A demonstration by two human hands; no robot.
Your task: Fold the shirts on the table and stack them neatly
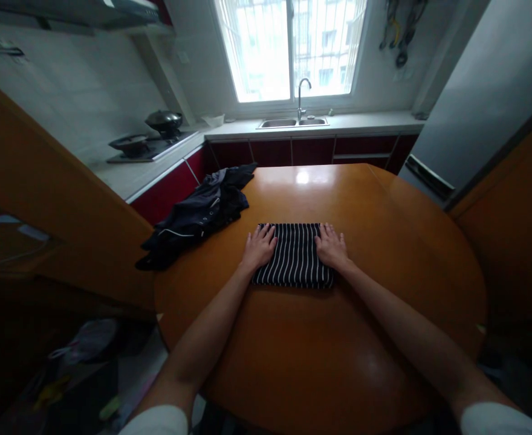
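A black cloth with white stripes (295, 257), folded into a flat rectangle, lies on the round wooden table (293, 344). My left hand (259, 248) rests flat on its left side near the far corner, fingers apart. On the opposite side, my right hand (332, 246) lies flat near the far right corner, its fingers also spread. Both palms touch the cloth from above without gripping it. What kind of garment or cloth it is cannot be made out from the folded shape.
A heap of dark clothing (202, 211) lies along the table's left edge. Beyond the table are a counter with a sink (278, 123) and faucet (300, 96). Pans sit on a stove (157, 148) at the left. A fridge (479, 90) stands at the right.
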